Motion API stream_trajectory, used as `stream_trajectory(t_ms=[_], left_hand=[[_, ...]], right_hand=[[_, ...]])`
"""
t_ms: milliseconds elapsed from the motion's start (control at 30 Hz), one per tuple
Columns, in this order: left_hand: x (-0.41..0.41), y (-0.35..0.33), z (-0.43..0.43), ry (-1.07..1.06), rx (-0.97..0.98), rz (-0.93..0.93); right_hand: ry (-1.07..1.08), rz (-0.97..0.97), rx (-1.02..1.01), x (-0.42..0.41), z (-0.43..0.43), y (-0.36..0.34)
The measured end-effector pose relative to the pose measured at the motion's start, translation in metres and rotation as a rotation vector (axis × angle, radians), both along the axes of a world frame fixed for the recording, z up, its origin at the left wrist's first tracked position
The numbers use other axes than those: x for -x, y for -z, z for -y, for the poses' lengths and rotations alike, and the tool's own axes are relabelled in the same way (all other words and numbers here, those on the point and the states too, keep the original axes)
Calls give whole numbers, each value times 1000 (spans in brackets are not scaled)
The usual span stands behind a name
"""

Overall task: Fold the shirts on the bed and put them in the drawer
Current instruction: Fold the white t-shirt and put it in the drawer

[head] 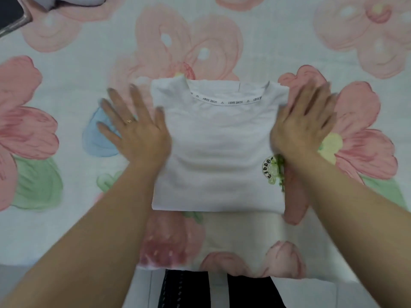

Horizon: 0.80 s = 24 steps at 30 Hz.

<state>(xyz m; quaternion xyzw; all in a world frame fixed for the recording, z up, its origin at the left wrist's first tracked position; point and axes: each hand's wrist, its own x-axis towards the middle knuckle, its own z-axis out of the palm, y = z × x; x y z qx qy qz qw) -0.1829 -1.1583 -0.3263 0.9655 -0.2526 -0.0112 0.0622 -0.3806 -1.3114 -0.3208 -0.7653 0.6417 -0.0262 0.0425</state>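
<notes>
A white shirt [218, 152] lies folded into a rectangle on the flowered bedsheet [66, 85], collar at the far side, with a green round print at its right edge. My left hand [135, 125] lies flat with spread fingers on the sheet, its thumb side touching the shirt's left edge. My right hand [304, 121] lies flat against the shirt's right edge, fingers straight and blurred. Neither hand grips anything. No drawer is in view.
A dark phone-like object [11, 14] sits at the top left corner. White cloth [75, 1] shows at the top edge. The bed's near edge runs along the bottom, with dark clothing [222, 290] below it.
</notes>
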Motion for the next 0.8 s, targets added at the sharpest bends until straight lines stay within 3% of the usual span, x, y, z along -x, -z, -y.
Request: stream_trajectory(t_ms=[33,100,167,233,400,533,633,733,800], left_hand=[[-9,-6,0,-9,48,70],[-2,-14,5,250,144,147],[24,-15,12,664,103,96],[36,-10,20,794,-5,-44],[-1,-1,35,566,29,-103],[6,-25,18,28,394,-270],[32,-33,-1,-241,230,-433],[39,-38,-9,-327,164,-534],[29,-40,-5,-368,254,-712]], right_hand=[[-42,57,67,1,7,-5],[-355,148,106,-3,-3,-10],[-753,103,10,-5,-29,-5],[-869,7,-94,-7,-31,0],[-503,54,-91,-15,21,-1],[-24,534,-158,0,6,-24],[358,510,-446,17,-27,-26],[346,543,-632,19,-46,-24],[326,715,-763,12,-51,-31]])
